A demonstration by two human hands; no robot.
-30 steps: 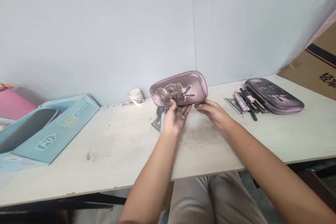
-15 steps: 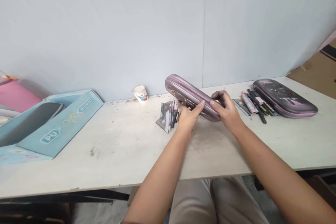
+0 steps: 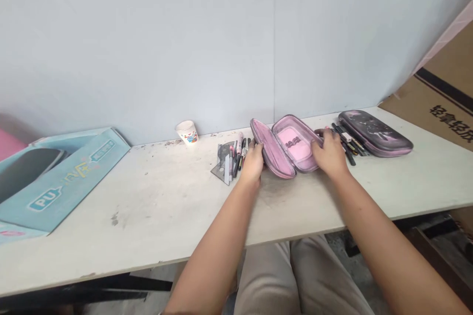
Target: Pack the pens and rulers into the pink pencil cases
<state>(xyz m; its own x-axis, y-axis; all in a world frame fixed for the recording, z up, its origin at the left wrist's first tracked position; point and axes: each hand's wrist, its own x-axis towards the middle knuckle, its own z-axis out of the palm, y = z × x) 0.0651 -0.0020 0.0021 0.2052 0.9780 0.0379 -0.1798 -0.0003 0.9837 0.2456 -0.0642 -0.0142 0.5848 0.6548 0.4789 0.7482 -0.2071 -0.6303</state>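
Observation:
A pencil case (image 3: 295, 142) lies unfolded between my hands, its pink lining facing up and its two halves spread apart. My left hand (image 3: 253, 160) grips the edge of the left half. On the other side, my right hand (image 3: 330, 152) holds the rim of the right half, thumb on the inside. Beside my left hand is a group of pens (image 3: 236, 157) with a translucent set square (image 3: 219, 170). More pens (image 3: 346, 145) lie just past my right hand, partly hidden by it. Next to them rests a second, zipped pencil case (image 3: 375, 133), dark with pink trim.
A white paper cup (image 3: 187, 132) with a coloured print stands near the wall. At the left is a light-blue box (image 3: 74, 182) with a dark object (image 3: 33, 170) in it. A brown cardboard box (image 3: 439, 98) stands beyond the table's right end.
The pencil case was closed and tilted up in both hands; now it is opened out flat and lower, at the table. The view has turned slightly right.

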